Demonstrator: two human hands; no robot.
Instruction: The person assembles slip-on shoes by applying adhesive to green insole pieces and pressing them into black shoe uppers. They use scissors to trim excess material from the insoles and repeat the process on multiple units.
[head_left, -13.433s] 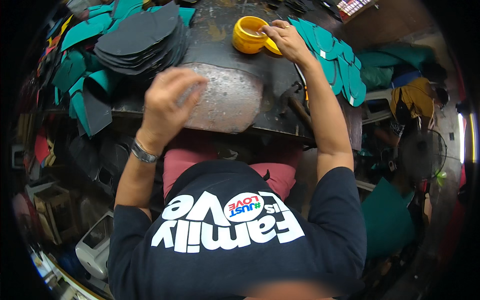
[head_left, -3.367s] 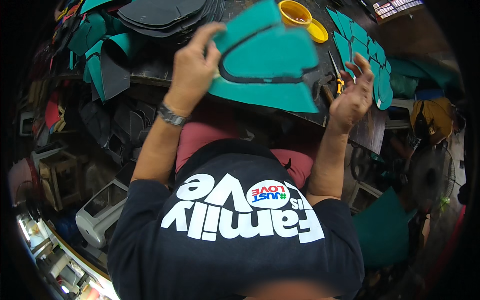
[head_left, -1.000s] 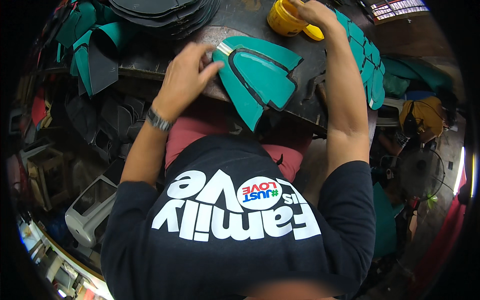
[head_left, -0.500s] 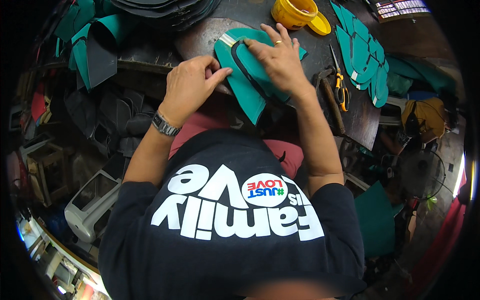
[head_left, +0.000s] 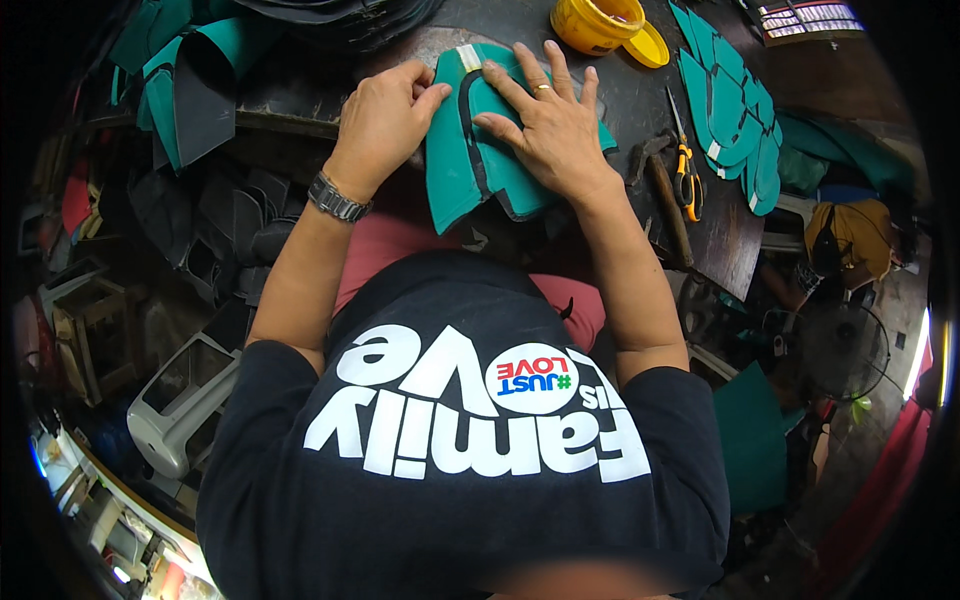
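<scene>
A green sheet-material piece [head_left: 447, 175] with a curved black strip and a small white strip at its top lies at the near edge of the dark worktable, its lower corner hanging over. My left hand [head_left: 385, 120] pinches the piece's left edge between thumb and fingers. On the right part of the piece, my right hand [head_left: 555, 130] rests flat with fingers spread, a ring on one of them. Part of the green material is covered by this hand. Beside it to the right lie a hammer [head_left: 665, 200] and scissors [head_left: 686, 175] with yellow-and-black handles.
A yellow tub [head_left: 592, 25] of amber-coloured stuff stands at the back, its lid [head_left: 647, 47] beside it. Several green cut pieces [head_left: 722, 110] overlap at the right. Black pieces [head_left: 340, 15] are stacked at the back left. A fan [head_left: 845, 350] stands at far right.
The green piece has turned, its lower corner swinging left. My right hand has gone from pressing near the black strip to lying flat with fingers spread. My left hand has shifted slightly up.
</scene>
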